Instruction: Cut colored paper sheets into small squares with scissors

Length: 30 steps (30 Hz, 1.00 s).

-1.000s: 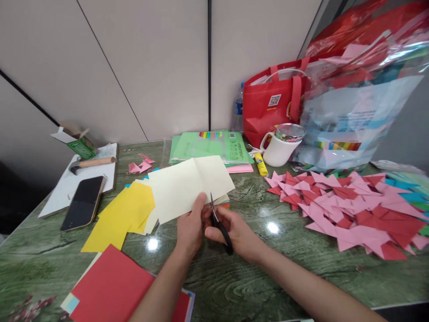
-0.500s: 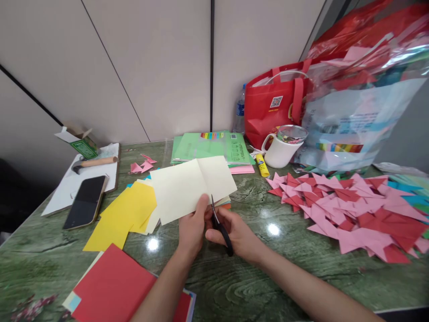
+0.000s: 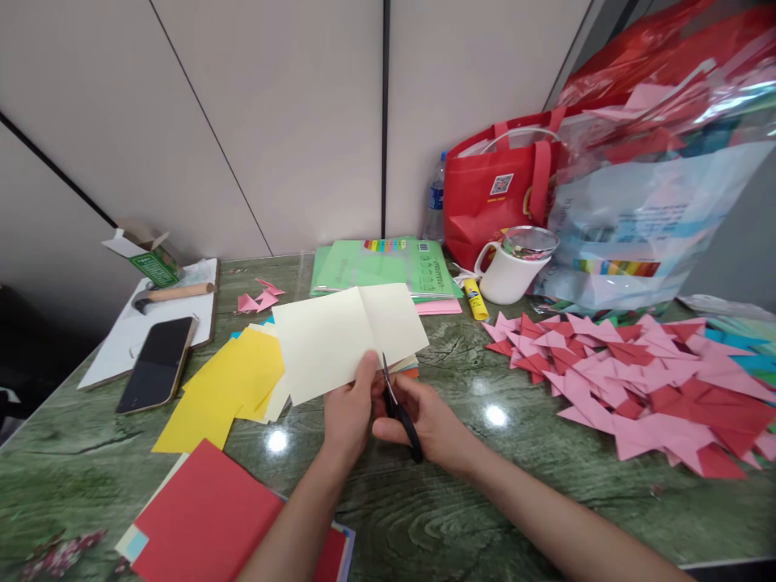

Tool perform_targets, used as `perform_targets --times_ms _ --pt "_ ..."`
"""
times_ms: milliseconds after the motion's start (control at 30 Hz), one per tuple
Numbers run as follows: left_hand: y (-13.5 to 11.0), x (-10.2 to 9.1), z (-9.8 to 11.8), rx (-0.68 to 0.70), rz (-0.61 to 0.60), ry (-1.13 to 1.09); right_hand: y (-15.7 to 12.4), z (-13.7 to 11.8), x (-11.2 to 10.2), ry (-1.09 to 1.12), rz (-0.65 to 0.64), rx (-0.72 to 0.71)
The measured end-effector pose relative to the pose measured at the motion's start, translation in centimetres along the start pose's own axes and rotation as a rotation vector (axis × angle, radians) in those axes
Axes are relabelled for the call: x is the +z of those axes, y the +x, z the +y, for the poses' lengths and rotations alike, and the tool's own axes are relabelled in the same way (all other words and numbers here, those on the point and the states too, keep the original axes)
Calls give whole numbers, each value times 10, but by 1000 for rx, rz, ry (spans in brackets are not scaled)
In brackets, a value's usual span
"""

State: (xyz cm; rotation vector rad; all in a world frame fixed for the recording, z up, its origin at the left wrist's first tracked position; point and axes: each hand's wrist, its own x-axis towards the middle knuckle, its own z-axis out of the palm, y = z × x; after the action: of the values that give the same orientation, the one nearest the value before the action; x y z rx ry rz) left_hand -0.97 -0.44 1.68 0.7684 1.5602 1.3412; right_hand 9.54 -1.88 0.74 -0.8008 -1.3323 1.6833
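Observation:
My left hand (image 3: 347,412) pinches the near edge of a pale cream paper sheet (image 3: 339,335) with a crease down it, holding it above the green table. My right hand (image 3: 428,424) grips black-handled scissors (image 3: 397,404), blades pointing up at the sheet's near edge beside the left thumb. Yellow sheets (image 3: 227,388) lie under and left of the cream sheet.
A pile of folded pink and red paper pieces (image 3: 636,376) covers the right. A red paper stack (image 3: 212,517) lies near left. A phone (image 3: 158,364), hammer (image 3: 173,293), green paper pack (image 3: 381,265), glue stick (image 3: 476,299), white mug (image 3: 509,267) and bags (image 3: 503,190) stand behind.
Both hands, the sheet and the scissors keep nearly the same pose; only the view has shifted slightly.

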Motion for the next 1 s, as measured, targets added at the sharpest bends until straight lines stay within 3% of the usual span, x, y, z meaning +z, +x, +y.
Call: perform_targets --times_ms 400,767,1000 --pt "-1 -3 1 35 -21 112 0 0 1 -17 9 -1" --pt "1 -2 -4 80 -81 43 2 7 1 -62 60 -37" --pt "2 -2 -4 92 -49 54 1 6 2 -55 50 -33"
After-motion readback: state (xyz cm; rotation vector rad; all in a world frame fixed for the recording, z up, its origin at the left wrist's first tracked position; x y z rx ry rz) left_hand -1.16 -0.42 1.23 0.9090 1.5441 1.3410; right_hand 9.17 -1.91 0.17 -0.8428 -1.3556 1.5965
